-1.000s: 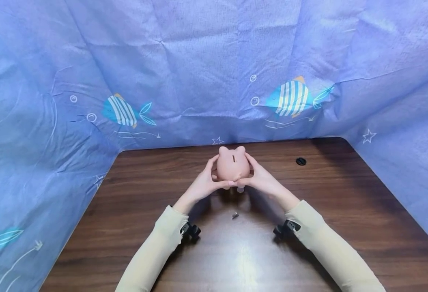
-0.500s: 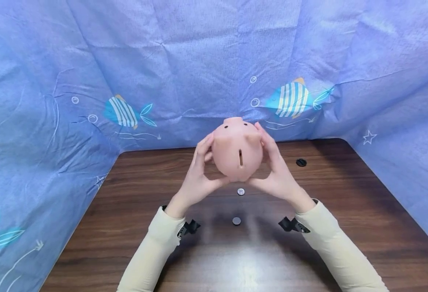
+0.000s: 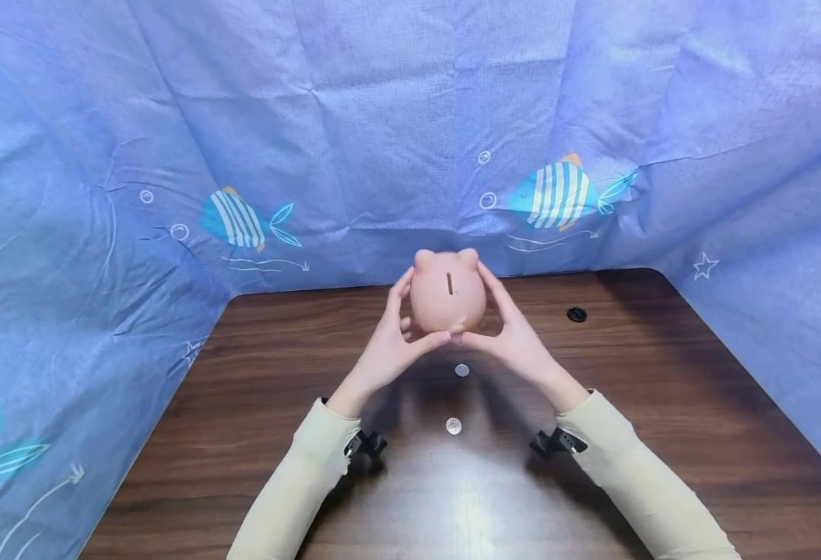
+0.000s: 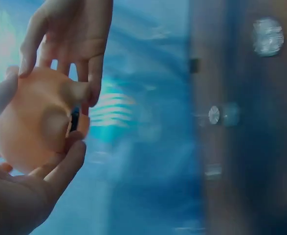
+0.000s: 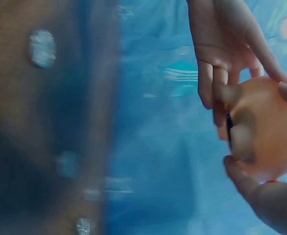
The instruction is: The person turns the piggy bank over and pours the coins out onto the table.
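A pink piggy bank (image 3: pixel 448 294) is held up above the table in the head view, its coin slot facing the camera. My left hand (image 3: pixel 387 342) grips its left side, and my right hand (image 3: pixel 515 346) grips the right. The thumbs meet at its near side. In the blurred left wrist view, the underside of the piggy bank (image 4: pixel 33 122) shows a dark gap between stubby bumps. Below the hands are two silvery coins, the farther coin (image 3: pixel 462 370) and the nearer coin (image 3: pixel 454 425). One coin (image 5: pixel 42 48) also appears large and smeared in the right wrist view.
On the brown wooden table (image 3: pixel 277 373), a small black round plug (image 3: pixel 577 314) lies toward the back right. A blue cloth (image 3: pixel 382 140) with printed fish hangs around the table's back and sides. Each forearm wears a black strap with a camera.
The piggy bank went up and tilted toward the cloth, then came back down with its slot facing the camera. The two coins below have changed in look. Both hands keep their grip.
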`<action>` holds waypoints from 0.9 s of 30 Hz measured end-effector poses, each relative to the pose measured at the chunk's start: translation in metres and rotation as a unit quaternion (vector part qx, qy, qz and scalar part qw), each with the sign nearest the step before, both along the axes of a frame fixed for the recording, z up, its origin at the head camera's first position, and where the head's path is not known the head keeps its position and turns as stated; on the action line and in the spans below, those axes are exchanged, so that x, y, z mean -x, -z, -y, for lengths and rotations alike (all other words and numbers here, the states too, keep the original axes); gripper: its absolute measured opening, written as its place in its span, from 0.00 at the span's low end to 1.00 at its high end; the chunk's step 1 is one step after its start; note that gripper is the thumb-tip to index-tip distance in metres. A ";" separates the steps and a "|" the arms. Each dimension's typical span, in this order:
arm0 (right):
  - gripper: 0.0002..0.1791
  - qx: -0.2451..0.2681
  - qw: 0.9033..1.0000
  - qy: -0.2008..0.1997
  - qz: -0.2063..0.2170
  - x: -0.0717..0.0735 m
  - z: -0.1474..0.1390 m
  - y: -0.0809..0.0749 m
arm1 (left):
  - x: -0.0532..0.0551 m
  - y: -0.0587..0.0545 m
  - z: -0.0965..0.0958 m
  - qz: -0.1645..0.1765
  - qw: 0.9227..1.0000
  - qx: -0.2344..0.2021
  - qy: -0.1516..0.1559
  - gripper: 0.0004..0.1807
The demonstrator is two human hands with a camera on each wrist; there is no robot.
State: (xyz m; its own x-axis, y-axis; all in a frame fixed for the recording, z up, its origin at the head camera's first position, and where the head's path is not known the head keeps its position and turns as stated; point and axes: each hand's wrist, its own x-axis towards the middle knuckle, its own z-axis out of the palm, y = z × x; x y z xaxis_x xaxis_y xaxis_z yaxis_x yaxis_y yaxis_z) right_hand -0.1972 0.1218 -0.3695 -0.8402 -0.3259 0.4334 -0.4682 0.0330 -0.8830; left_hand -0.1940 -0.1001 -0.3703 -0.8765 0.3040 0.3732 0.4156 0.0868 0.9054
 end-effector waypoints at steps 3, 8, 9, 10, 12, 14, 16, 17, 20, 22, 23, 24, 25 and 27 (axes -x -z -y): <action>0.58 0.008 0.987 0.000 -0.162 -0.011 -0.002 -0.024 | -0.013 -0.027 0.003 -0.163 0.987 0.016 0.000 0.63; 0.51 0.030 0.925 -0.007 -0.380 -0.025 -0.004 -0.037 | -0.025 -0.045 0.008 -0.375 0.927 0.013 0.031 0.72; 0.51 0.034 0.926 -0.012 -0.376 -0.024 -0.004 -0.033 | -0.024 -0.042 0.008 -0.372 0.928 0.014 0.032 0.72; 0.52 0.034 0.936 -0.014 -0.350 -0.023 -0.004 -0.027 | -0.023 -0.037 0.008 -0.353 0.935 0.018 0.025 0.70; 0.53 0.026 0.970 -0.010 -0.241 -0.018 -0.004 -0.013 | -0.017 -0.021 0.006 -0.264 0.964 0.027 0.006 0.66; 0.55 0.012 0.996 -0.002 -0.088 -0.011 -0.003 0.004 | -0.010 -0.003 0.002 -0.129 0.991 0.032 -0.010 0.59; 0.56 -0.007 0.999 0.016 0.052 -0.003 -0.003 0.019 | -0.002 0.014 -0.001 0.002 0.999 0.038 -0.024 0.55; 0.55 -0.020 0.994 0.024 0.102 0.000 -0.002 0.025 | 0.001 0.021 -0.003 0.052 0.998 0.039 -0.023 0.53; 0.56 -0.044 0.980 0.024 0.194 0.008 -0.002 0.039 | 0.008 0.038 -0.004 0.149 0.987 0.054 -0.021 0.53; 0.57 -0.044 0.975 0.021 0.219 0.011 -0.002 0.042 | 0.009 0.042 -0.004 0.172 0.983 0.062 -0.020 0.54; 0.57 -0.045 0.975 0.019 0.217 0.011 -0.002 0.041 | 0.009 0.043 -0.004 0.170 0.983 0.066 -0.021 0.54; 0.57 -0.044 0.976 0.018 0.210 0.011 -0.002 0.039 | 0.009 0.041 -0.004 0.163 0.984 0.066 -0.024 0.53; 0.56 -0.043 0.979 0.020 0.198 0.009 -0.002 0.035 | 0.008 0.038 -0.005 0.143 0.987 0.064 -0.027 0.53; 0.56 -0.031 0.990 0.024 0.136 0.004 -0.003 0.025 | 0.003 0.026 -0.005 0.074 0.995 0.055 -0.035 0.53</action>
State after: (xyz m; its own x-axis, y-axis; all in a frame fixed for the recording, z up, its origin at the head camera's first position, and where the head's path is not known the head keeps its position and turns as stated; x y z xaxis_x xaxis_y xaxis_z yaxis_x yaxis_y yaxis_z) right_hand -0.2007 0.1243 -0.3946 -0.9384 -0.3016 0.1690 -0.2097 0.1079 -0.9718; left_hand -0.1971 -0.0948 -0.3962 -0.9401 0.2718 0.2059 0.2674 0.2128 0.9398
